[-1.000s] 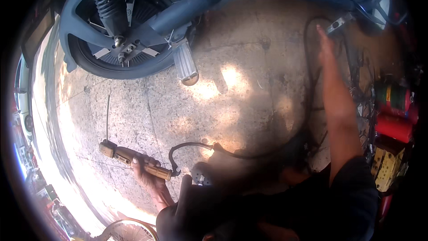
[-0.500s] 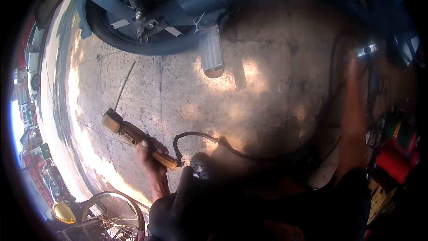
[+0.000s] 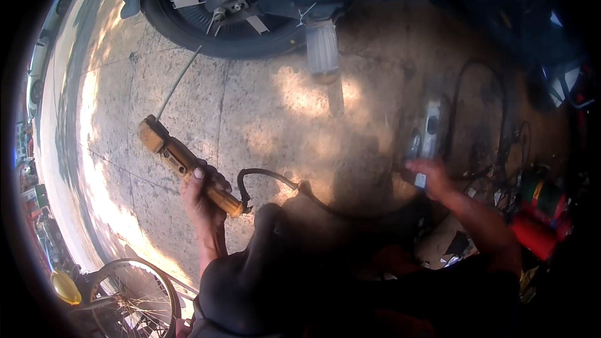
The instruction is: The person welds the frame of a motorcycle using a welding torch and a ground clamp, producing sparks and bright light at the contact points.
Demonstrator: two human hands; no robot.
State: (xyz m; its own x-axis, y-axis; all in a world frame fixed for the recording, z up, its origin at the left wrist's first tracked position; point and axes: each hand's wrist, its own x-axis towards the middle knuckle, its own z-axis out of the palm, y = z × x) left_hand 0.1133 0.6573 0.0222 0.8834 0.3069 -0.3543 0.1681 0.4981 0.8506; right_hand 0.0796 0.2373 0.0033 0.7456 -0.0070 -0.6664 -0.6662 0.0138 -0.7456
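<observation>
My left hand [image 3: 201, 194] is closed round a worn yellow power tool [image 3: 172, 150] with a long thin rod [image 3: 179, 82] pointing up from its head; a black hose [image 3: 266, 171] loops from its lower end. My right hand [image 3: 429, 175] is closed on a silver, elongated metal piece [image 3: 431, 128], held upright over the floor at the right and slightly blurred. Above the floor at the top is a two-wheeler's dark rear wheel [image 3: 219, 44], with a ribbed silver footrest [image 3: 322, 47] beside it.
The blue-grey body [image 3: 501, 31] of the two-wheeler fills the upper right. Red and green objects [image 3: 535, 228] crowd the right side. A spoked wheel [image 3: 131, 294] lies lower left, near a yellow object [image 3: 66, 285]. Parked cars [image 3: 39, 81] show at the far left.
My right hand has come down and leftward from beside the vehicle's body, bringing the silver piece with it. My left hand still grips the tool. The whole view has shifted.
</observation>
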